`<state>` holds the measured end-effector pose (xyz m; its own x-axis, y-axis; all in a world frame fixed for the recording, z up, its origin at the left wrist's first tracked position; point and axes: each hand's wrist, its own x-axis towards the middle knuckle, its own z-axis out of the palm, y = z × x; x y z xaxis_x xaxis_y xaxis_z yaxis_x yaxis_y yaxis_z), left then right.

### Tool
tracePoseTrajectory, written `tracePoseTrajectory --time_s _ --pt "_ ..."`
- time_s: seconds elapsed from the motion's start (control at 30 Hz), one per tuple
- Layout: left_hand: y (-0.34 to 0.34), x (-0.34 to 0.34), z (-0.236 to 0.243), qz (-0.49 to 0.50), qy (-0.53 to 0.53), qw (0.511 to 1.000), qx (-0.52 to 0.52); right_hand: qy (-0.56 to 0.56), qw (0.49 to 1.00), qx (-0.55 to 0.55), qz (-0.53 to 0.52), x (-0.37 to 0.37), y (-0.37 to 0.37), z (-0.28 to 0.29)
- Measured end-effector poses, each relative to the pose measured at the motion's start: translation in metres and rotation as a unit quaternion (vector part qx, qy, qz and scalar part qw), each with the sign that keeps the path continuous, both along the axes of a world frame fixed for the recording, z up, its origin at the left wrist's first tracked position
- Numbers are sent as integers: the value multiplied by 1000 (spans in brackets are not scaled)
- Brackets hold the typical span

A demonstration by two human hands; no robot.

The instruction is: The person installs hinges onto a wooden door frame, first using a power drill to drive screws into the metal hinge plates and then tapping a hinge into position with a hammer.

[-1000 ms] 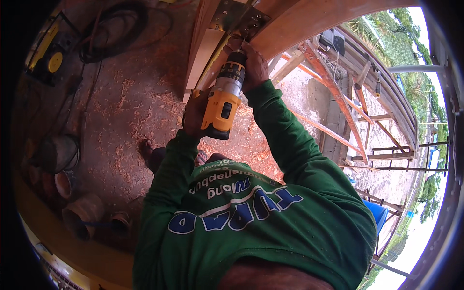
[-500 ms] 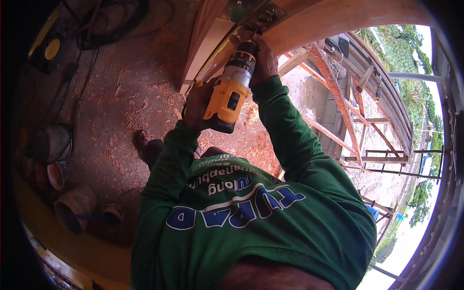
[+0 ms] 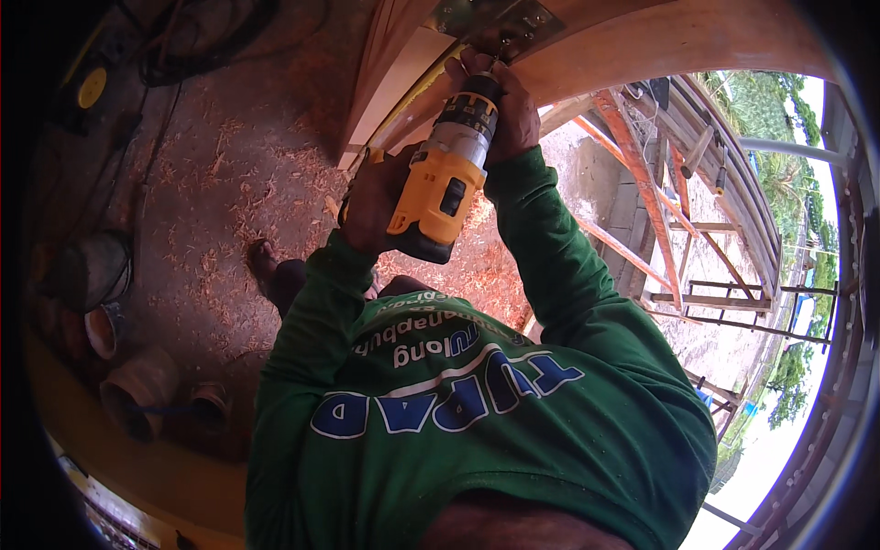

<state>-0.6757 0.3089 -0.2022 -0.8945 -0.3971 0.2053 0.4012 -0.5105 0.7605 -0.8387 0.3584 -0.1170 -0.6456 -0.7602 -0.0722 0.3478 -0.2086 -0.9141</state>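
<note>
A yellow and black cordless drill (image 3: 438,197) points up and away toward a metal hinge plate (image 3: 518,26) on a brown wooden beam. My left hand (image 3: 378,203) is wrapped round the drill's handle, partly hidden behind its body. Beside the chuck (image 3: 472,105), my right hand (image 3: 515,115) is closed, its fingers curled round the bit at the drill's nose. Whatever those fingertips pinch is too small to make out. Several holes or screw heads dot the plate.
Wood shavings (image 3: 220,183) litter the floor, where a bare foot (image 3: 263,258) shows. Dark hose or cable coils (image 3: 206,46) lie far left, with buckets (image 3: 151,390) nearer. Right of me, outside, stand red-brown timber braces (image 3: 632,165) and stacked planks with a hammer (image 3: 697,151).
The drill and both hands sit slightly farther right and lower in the picture, the view having shifted a little. My grip looks the same.
</note>
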Motion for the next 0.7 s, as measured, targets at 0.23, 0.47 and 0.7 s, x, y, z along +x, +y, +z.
tracePoseTrajectory --time_s 0.23,0.47,0.7 --pt "0 -4 13 29 2 992 -122 412 900 143 12 -24 3 -19" --pt "14 -8 8 81 7 967 -241 -132 988 78 26 57 47 19" --pt "30 -33 -21 119 -104 975 -158 -162 982 81 58 45 38 41"
